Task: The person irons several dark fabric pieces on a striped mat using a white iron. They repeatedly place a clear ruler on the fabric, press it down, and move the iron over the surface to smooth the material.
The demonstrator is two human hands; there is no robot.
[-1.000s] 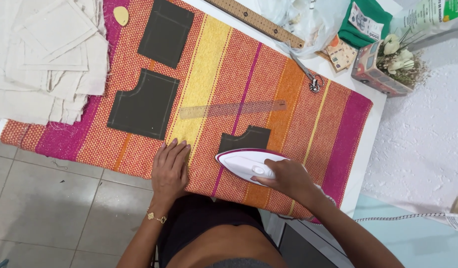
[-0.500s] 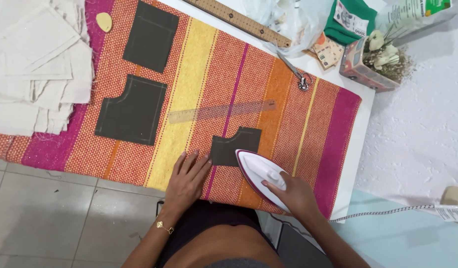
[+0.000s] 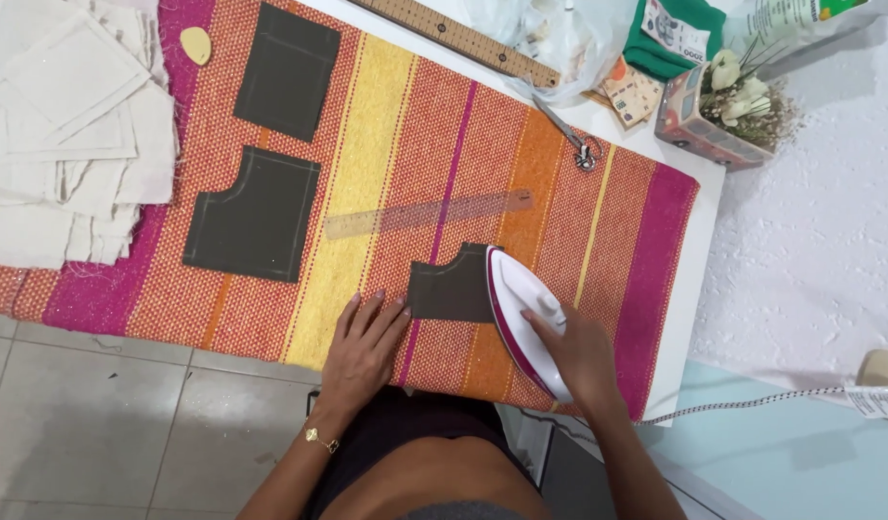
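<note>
An iron [image 3: 521,318] is gripped over a dark patch [image 3: 449,292] on a striped cloth [image 3: 405,144]

The iron is clasped by the right hand [image 3: 574,351] and laid on the patch's right edge, near the counter's [image 3: 699,250] front; the left hand [image 3: 362,351] is spread flat, released, fingertips touching the patch's left edge. A clear ruler [image 3: 430,213] is seen just beyond, two more dark pieces [image 3: 254,214] further left, pale squares [image 3: 64,125] at the far left, a wooden ruler [image 3: 463,40] along the far edge
</note>
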